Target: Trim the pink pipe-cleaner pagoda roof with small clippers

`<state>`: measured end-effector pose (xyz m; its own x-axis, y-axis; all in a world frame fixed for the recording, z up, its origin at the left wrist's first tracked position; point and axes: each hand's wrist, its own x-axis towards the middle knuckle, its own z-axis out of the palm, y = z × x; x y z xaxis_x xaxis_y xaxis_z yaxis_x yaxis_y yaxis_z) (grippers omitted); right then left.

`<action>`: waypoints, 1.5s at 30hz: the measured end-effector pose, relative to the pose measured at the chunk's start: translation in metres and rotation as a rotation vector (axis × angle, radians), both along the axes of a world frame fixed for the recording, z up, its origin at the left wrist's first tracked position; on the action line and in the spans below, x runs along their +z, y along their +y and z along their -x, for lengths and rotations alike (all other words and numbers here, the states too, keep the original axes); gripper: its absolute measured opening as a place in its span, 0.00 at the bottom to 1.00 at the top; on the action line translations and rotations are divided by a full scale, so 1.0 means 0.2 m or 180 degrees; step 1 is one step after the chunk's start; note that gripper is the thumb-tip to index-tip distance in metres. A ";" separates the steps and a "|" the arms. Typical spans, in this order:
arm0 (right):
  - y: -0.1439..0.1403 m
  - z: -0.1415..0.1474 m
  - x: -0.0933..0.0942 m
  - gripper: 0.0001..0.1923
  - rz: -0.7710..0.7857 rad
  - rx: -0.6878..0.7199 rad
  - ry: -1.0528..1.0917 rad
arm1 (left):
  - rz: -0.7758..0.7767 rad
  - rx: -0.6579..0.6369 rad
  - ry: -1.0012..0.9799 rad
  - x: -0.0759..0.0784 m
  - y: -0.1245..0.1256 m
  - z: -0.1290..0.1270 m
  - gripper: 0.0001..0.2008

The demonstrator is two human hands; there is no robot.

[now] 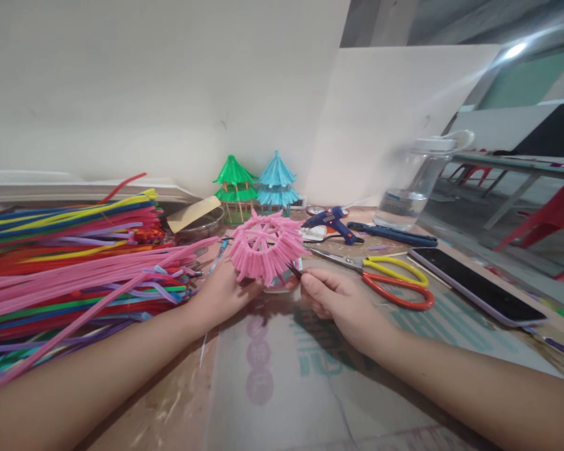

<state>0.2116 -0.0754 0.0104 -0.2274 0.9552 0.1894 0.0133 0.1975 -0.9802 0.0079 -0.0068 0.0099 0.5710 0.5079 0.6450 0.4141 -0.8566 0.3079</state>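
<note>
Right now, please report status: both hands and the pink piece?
Left hand holds pink pipe-cleaner roof. Right hand pinches a small dark tool at its fringe. Scissors and phone lie right, apart.

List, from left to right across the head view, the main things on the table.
Pile of pipe cleaners → left hand → pink pipe-cleaner piece → right hand → scissors → phone.

pipe cleaners (pixel 66 263) left, scissors (pixel 395 282) right, phone (pixel 479 285) beyond scissors
</note>
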 end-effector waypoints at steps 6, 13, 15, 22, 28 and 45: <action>0.00 0.00 0.00 0.29 -0.0004 -0.0002 -0.0064 | -0.0020 -0.0023 -0.0007 0.01 0.00 0.00 0.11; 0.00 0.00 0.02 0.28 -0.0077 -0.0067 -0.0157 | -0.0004 0.0080 0.0054 -0.01 0.01 0.00 0.12; 0.00 0.00 0.02 0.28 -0.0071 -0.0046 -0.0152 | 0.0007 0.0068 0.0049 -0.01 0.01 0.01 0.11; 0.01 0.00 -0.01 0.29 0.0086 0.0111 0.0143 | 0.0016 0.0025 0.0014 0.00 0.00 0.01 0.13; 0.00 0.00 0.00 0.29 0.0000 0.0076 0.0024 | 0.0076 -0.0011 0.0045 -0.01 0.01 0.01 0.13; 0.00 0.00 0.00 0.29 0.0021 0.0138 0.0162 | -0.0032 0.0006 0.0025 0.01 0.00 0.00 0.11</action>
<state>0.2120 -0.0751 0.0094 -0.2588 0.9460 0.1954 -0.0451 0.1902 -0.9807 0.0081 -0.0077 0.0117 0.5751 0.5026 0.6455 0.4181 -0.8588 0.2961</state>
